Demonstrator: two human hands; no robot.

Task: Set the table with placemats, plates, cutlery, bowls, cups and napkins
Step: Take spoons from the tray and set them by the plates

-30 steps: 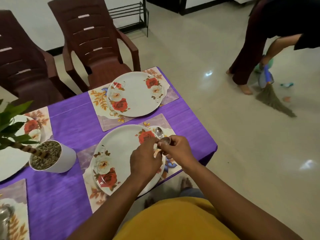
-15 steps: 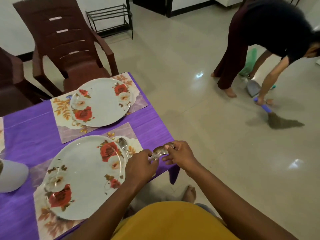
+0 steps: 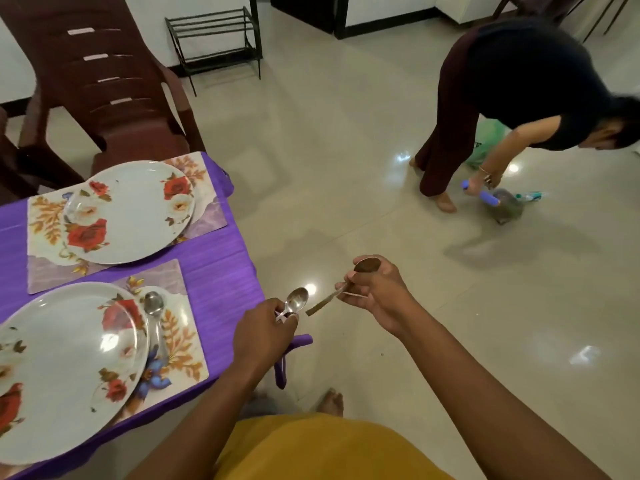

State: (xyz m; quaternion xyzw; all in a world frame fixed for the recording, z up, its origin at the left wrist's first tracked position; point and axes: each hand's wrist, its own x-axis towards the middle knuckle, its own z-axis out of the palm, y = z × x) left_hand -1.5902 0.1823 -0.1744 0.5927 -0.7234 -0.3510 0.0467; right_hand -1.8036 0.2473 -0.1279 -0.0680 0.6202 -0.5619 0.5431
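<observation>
Off the right edge of the purple-clothed table (image 3: 221, 271), past its near corner, I have both hands out over the glossy tiled floor (image 3: 346, 202), not over the cloth.

Risk, as I judge it: anything that slips here falls to the tiles, not the table. Both holds are light fingertip holds on smooth metal. The two spoons are close together, handle tip near bowl, so a bump between them could knock one loose. A person sweeping with a blue-handled broom (image 3: 481, 195) works well off to the right of the table; no conflict at this spacing.

Grip, left hand (image 3: 263, 329): fingers curled, pinching the neck of a small shiny steel spoon (image 3: 297, 301), bowl up and clear of the fingers. A scrap of something pale shows at the pinch; I cannot tell what.

Grip, right hand (image 3: 375, 294): fingers curled round a second, darker metal spoon (image 3: 367, 265), bowl poking above the knuckles, handle angled down toward the left hand.

On the table: a third steel spoon (image 3: 153, 304) already lies on the near floral placemat (image 3: 180, 344), touching the right rim of the white rose-printed plate (image 3: 62, 368). The far floral placemat (image 3: 45, 216) carries its own rose-printed plate (image 3: 138, 216); no spoon visible there.
</observation>
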